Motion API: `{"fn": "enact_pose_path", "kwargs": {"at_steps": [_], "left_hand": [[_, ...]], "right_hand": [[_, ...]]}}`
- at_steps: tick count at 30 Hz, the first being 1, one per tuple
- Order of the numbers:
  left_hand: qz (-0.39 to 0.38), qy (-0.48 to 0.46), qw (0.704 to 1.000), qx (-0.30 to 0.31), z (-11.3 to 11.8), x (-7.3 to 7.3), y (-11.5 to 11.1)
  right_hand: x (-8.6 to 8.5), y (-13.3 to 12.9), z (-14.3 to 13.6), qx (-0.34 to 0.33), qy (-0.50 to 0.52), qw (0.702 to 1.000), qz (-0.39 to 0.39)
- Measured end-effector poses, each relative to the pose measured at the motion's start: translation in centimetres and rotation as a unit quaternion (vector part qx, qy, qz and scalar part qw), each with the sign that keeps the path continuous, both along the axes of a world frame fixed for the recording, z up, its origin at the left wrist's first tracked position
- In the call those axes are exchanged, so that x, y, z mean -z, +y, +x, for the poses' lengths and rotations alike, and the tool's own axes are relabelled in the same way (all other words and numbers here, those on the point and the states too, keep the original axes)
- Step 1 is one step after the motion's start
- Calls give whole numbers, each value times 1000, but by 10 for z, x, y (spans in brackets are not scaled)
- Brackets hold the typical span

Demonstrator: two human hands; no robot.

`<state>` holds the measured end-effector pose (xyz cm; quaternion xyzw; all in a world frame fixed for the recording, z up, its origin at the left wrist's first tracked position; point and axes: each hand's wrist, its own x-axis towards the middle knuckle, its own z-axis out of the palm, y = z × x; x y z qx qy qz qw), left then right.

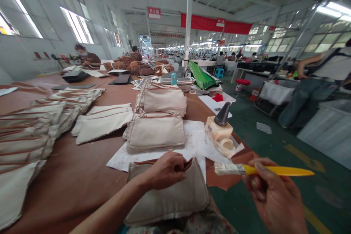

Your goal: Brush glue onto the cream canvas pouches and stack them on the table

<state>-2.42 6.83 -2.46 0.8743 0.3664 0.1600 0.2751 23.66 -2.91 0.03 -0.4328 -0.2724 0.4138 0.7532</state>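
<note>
Beneath and around the central stack of cream pouches (156, 131) spreads a table (90, 168) covered in brown sheeting, its surface softly creased. To the left of the stack runs a long overlapping row of pouches (30, 131), pale cloth trimmed with reddish-brown edges. Between that row and the stack lie a couple of loose pouches (105, 120), one partly over the other. White paper (194, 135) (marked with faint brownish specks) sits under the near end of the stack and shows on both sides of it.

On the near side of the stack is the pouch being handled (175, 201) — greyish cream, broad and roughly rectangular, with rounded lower corners, a raised seam along its edge and a brown strip showing at its parted mouth. It tilts back toward the wearer, above some patterned cloth (192, 223).

The left hand (172, 166), nearer than the stack, has its fingers curled over the mouth of that pouch, gripping the rim. Right of the stack stands a cream glue-like container (219, 128) with a dark cone on top. Nearer than the container, the right hand (270, 190) pinches a brush (276, 171) between thumb and fingers — yellow handle, metal collar, whitish clumped bristles (223, 169) pointing left, clear of the pouch.
</note>
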Motion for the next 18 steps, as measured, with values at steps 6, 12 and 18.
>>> {"fn": "enact_pose_path", "kwargs": {"at_steps": [6, 12, 18], "left_hand": [[-20, -21, 989, -145, 13, 27, -14], [-66, -77, 983, -150, 17, 27, -25], [-76, -92, 987, -106, 20, 20, -31]], "right_hand": [[13, 14, -13, -65, -39, 997, 30], [26, 31, -24, -148, -79, 986, 22], [38, 55, -22, -141, -183, 973, 13]]}}
